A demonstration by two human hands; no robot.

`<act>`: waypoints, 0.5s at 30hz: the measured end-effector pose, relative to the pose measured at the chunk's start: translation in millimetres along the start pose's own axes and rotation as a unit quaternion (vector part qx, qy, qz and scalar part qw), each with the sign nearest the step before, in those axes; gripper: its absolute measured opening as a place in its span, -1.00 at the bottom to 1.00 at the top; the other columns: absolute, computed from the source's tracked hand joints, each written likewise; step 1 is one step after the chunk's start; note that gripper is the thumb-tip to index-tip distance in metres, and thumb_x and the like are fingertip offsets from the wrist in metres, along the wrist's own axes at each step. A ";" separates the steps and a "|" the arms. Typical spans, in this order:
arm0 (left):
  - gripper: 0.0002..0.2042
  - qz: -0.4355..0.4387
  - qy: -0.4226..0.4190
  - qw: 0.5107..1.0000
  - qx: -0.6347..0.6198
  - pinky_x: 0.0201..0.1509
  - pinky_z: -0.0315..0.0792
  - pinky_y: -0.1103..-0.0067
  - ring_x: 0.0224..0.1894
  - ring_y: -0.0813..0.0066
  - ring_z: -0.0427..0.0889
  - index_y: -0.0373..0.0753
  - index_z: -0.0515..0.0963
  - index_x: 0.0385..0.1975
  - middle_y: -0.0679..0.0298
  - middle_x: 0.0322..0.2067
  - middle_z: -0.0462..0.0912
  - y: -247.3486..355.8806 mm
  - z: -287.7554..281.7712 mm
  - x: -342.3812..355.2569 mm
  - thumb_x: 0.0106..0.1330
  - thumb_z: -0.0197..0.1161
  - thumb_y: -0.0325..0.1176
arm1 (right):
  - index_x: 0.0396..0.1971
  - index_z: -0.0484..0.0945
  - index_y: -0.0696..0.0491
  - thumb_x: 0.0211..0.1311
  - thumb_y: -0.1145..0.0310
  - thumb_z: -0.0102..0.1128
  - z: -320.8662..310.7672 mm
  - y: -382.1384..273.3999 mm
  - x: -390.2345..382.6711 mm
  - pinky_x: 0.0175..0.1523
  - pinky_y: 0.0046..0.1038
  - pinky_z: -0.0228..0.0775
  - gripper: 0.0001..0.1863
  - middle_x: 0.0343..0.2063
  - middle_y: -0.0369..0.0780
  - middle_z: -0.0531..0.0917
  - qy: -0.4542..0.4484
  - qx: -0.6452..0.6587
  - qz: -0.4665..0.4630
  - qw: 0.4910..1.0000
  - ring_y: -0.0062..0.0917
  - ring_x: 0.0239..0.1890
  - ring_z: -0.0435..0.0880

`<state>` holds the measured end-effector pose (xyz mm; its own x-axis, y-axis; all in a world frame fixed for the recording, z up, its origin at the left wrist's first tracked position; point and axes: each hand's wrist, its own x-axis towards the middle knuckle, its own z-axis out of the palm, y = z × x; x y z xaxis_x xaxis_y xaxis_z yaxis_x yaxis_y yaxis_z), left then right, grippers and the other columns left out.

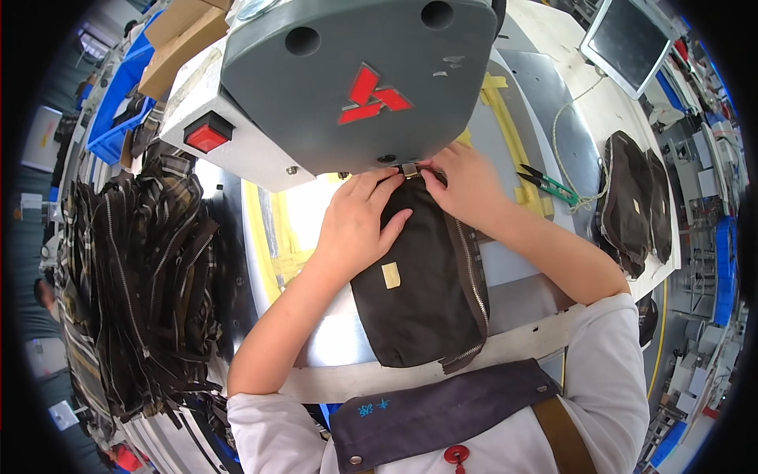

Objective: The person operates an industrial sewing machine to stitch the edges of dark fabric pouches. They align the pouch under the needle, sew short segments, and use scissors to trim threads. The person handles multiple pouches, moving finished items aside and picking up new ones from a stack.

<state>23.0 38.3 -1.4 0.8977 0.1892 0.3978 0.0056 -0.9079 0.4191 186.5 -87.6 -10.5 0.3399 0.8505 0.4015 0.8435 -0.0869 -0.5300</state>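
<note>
A dark brown-black fabric pouch lies flat under the grey machine head, with a metal zipper along its right side and a small yellow tag on its face. At the pouch's far end sits a small metal fitting. My left hand presses its fingertips on that end, left of the fitting, its thumb resting apart on the fabric. From the right, my right hand pinches the same end beside the fitting. The machine head overhangs this spot, so the needle area is hidden.
The grey machine head bears a red button on its left housing. Dark zippered pieces are heaped at left. Green-handled thread snips and finished-looking dark pouches lie at right, below a screen. Blue bins stand far left.
</note>
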 end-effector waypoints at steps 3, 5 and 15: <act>-0.64 0.009 -0.008 1.000 0.000 0.09 0.43 0.36 0.01 0.15 0.53 -0.31 0.53 -0.08 0.16 -0.01 0.55 -3.3 -1.8 0.1 0.10 0.32 -0.38 | -0.35 0.58 0.06 0.04 0.45 0.26 -10.1 -6.5 12.5 -0.26 -0.40 0.50 -0.86 -0.44 -0.27 0.63 -0.055 0.036 0.122 0.990 -0.43 -0.37 0.65; -0.64 0.013 -0.012 1.000 -0.004 0.10 0.43 0.35 0.02 0.16 0.53 -0.31 0.53 -0.08 0.17 0.00 0.55 -3.0 -3.1 0.6 0.09 0.31 -0.40 | -0.39 0.58 0.07 0.04 0.43 0.28 -10.5 -5.2 16.1 -0.30 -0.42 0.49 -0.88 -0.49 -0.28 0.63 -0.076 0.062 0.153 0.983 -0.47 -0.44 0.64; -0.64 0.004 -0.029 1.000 0.003 0.14 0.39 0.36 0.06 0.18 0.52 -0.29 0.54 -0.08 0.20 0.03 0.55 -4.3 -3.5 -0.7 0.08 0.31 -0.39 | -0.40 0.59 0.09 -0.03 0.44 0.25 -5.5 8.1 21.4 -0.39 -0.49 0.39 -0.86 -0.61 -0.32 0.57 -0.094 0.137 0.170 0.971 -0.57 -0.55 0.55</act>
<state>20.8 43.4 -0.7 0.9219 0.1597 0.3529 0.0002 -0.9112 0.4119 202.9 -73.0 -2.1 0.4748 0.8793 0.0383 0.5449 -0.2595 -0.7974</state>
